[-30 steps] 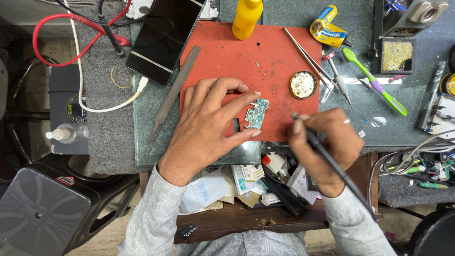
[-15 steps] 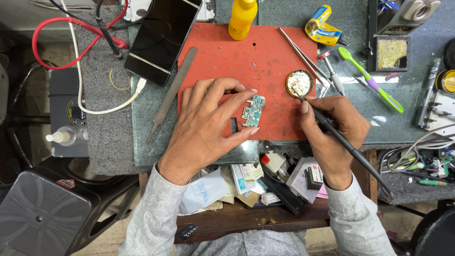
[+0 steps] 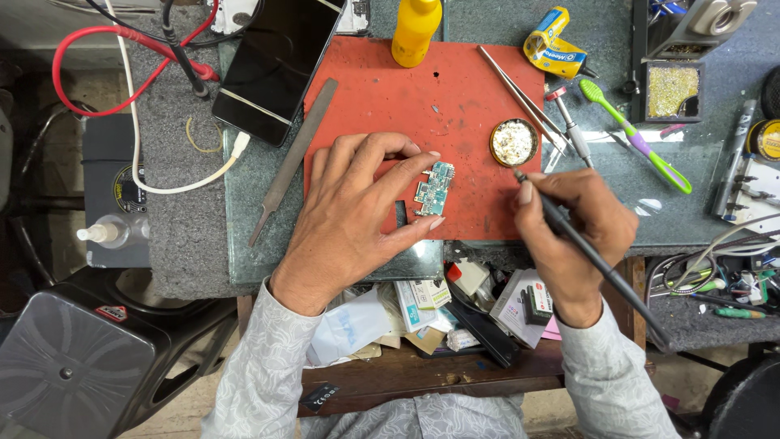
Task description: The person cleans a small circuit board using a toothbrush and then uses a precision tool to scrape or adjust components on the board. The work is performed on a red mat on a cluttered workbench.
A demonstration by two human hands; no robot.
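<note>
Your left hand (image 3: 353,215) pinches the upright circuit board (image 3: 434,188); your right hand (image 3: 573,236), gripping the soldering iron (image 3: 593,256), waits just right of it.

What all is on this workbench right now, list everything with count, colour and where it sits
circuit board: one, teal green, on the mat, pinched by the left fingers
mat: one, red, centre of the bench
soldering iron: one, black, in the right hand, tip near the tin
round tin: one, brass coloured, mat's right edge
bottle: one, yellow, top of the mat
phone: one, black, left of the mat
metal file: one, grey, along the mat's left edge
tweezers: one, silver, upper right of the mat
toothbrush: one, green and purple, right of the tin
cable: one, red, far left
left hand: on the board
right hand: gripping the iron
</note>
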